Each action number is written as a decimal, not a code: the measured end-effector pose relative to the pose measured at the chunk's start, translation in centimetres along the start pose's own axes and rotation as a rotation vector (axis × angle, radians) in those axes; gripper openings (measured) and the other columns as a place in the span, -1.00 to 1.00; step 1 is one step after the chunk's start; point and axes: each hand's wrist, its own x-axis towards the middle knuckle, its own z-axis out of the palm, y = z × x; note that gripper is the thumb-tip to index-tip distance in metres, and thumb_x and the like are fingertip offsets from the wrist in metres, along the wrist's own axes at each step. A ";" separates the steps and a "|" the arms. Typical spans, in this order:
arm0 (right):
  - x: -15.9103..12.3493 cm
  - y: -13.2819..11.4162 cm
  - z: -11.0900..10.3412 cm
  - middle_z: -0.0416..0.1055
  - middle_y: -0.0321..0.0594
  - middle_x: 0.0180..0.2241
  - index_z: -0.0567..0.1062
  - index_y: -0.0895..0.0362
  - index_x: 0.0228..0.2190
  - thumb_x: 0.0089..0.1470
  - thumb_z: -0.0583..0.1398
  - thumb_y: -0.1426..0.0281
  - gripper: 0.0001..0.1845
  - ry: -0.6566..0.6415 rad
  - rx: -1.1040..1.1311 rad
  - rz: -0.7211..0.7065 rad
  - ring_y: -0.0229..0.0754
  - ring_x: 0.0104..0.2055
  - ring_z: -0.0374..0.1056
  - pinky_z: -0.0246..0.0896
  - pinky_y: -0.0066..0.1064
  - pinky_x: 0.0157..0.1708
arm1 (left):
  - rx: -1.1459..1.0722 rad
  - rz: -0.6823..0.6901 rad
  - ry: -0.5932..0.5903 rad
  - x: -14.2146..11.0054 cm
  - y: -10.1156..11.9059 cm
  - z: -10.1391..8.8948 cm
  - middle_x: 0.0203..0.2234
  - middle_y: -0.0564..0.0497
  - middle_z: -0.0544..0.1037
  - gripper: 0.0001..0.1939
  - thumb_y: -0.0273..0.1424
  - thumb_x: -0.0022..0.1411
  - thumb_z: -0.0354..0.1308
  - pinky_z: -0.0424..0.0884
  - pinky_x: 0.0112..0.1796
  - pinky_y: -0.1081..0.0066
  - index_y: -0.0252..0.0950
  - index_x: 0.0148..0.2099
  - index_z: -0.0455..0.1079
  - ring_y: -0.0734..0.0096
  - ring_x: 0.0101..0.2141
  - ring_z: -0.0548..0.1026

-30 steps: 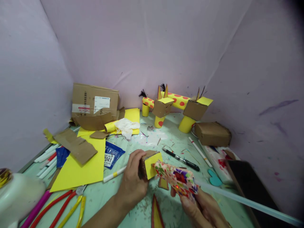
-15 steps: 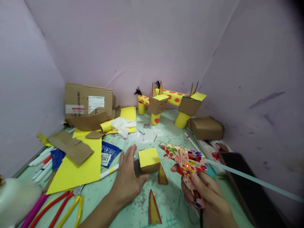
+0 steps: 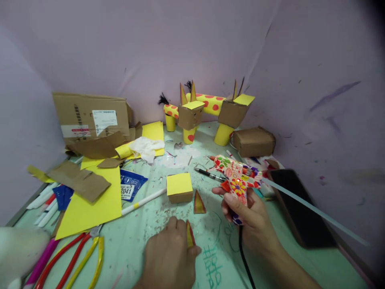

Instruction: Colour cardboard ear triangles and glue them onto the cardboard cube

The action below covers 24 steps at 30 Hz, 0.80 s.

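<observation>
My right hand [image 3: 251,218] is wrapped round the grip of a flower-patterned hot glue gun [image 3: 237,176], its nozzle pointing left and a long glue stick coming out of its back. Low in the middle, my left hand [image 3: 170,253] has its fingers curled and pinches a yellow cardboard triangle [image 3: 190,236] with red edges; the fingertips are partly hidden. Beyond it sits a small cardboard box [image 3: 179,197] topped with yellow paper. A second cardboard triangle [image 3: 199,203] lies flat just right of the box.
Two giraffe-like cardboard figures [image 3: 191,116] stand at the back. Scissors [image 3: 72,257], a yellow sheet [image 3: 99,200] and cardboard scraps are on the left. A phone [image 3: 300,208], a pen [image 3: 209,174] and a brown box [image 3: 254,141] are on the right. The gun's black cord [image 3: 243,257] runs forward.
My left hand has left the small box, come nearer and closed on the front triangle. The glue gun, in my right hand, has shifted slightly away from it. The camera view has shifted too.
</observation>
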 end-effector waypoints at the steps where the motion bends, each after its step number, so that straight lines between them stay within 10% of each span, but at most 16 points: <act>1: 0.1 0.2 0.0 0.43 -0.31 -0.47 0.45 0.11 -0.34 -0.09 0.33 0.25 -0.72 0.014 -0.021 -0.012 -0.33 -0.59 0.25 0.14 -0.50 -0.63 | -0.047 0.008 0.003 0.2 -0.2 0.3 -0.30 -0.08 0.52 -0.85 -0.42 0.09 0.09 0.30 -0.35 0.25 -0.26 -0.23 0.37 0.10 -0.31 0.52; 7: 1.3 1.1 -0.1 0.49 -0.30 -0.39 0.46 0.09 -0.37 -0.25 0.39 0.39 -0.68 0.044 -0.110 -0.111 -0.21 -0.39 0.39 0.30 -0.38 -0.37 | -0.603 0.290 -0.044 0.5 -3.5 -2.0 -0.57 0.06 0.46 -0.86 -0.39 0.06 0.06 0.25 -0.47 0.43 -0.26 -0.52 0.36 0.39 -0.48 0.41; 12: 3.4 -0.1 1.9 0.54 -0.23 -0.23 0.43 0.06 -0.29 -0.38 0.40 0.49 -0.50 -0.039 -0.018 -0.091 -0.04 -0.15 0.46 0.31 -0.17 -0.08 | -0.714 0.302 0.438 1.7 -7.0 -8.3 -0.47 0.07 0.55 -0.79 -0.18 0.05 0.14 0.28 -0.46 0.43 -0.19 -0.37 0.48 0.36 -0.44 0.43; 15: 4.7 -0.5 3.5 0.55 -0.22 -0.19 0.40 0.06 -0.26 -0.42 0.39 0.55 -0.42 -0.063 0.002 -0.089 -0.02 -0.08 0.44 0.26 -0.14 0.00 | -0.620 0.313 0.510 3.5 -7.7 -10.3 -0.44 0.04 0.54 -0.76 -0.18 0.06 0.11 0.26 -0.45 0.40 -0.22 -0.35 0.46 0.34 -0.41 0.42; 24: 5.5 2.4 4.0 0.59 -0.14 -0.25 0.48 0.12 -0.32 -0.33 0.36 0.44 -0.61 -0.033 0.007 -0.035 0.04 -0.13 0.48 0.30 -0.09 -0.03 | -0.406 0.429 0.575 6.7 -6.8 -8.9 -0.67 0.13 0.28 -0.76 -0.27 0.08 0.01 0.12 -0.52 0.43 -0.25 -0.56 0.22 0.49 -0.58 0.21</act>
